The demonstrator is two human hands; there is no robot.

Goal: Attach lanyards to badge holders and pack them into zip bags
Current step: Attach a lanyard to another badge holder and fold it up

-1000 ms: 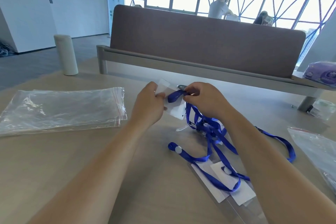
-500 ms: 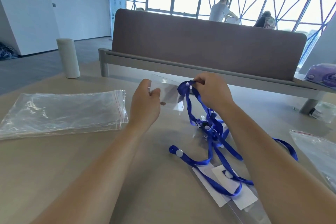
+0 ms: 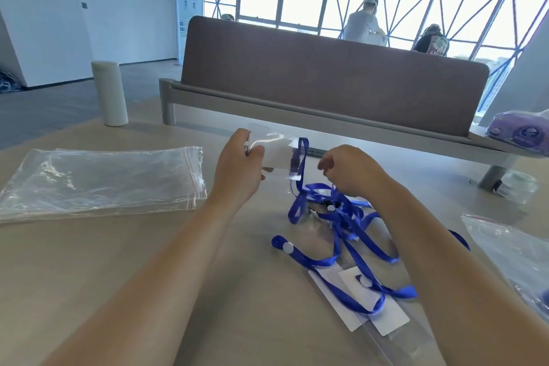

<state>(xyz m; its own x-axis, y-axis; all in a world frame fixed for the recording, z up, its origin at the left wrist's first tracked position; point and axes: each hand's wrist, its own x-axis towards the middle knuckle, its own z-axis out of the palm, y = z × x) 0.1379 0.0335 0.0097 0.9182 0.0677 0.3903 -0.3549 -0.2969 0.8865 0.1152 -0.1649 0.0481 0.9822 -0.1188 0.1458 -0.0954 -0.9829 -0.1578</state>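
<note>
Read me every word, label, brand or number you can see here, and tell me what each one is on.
No text here is legible.
Standing banner, far left: print too small to read.
Purple pack at the right: print blurred.
Clear container beneath it: dark label, blurred.
White cards on the table: no print visible.
</note>
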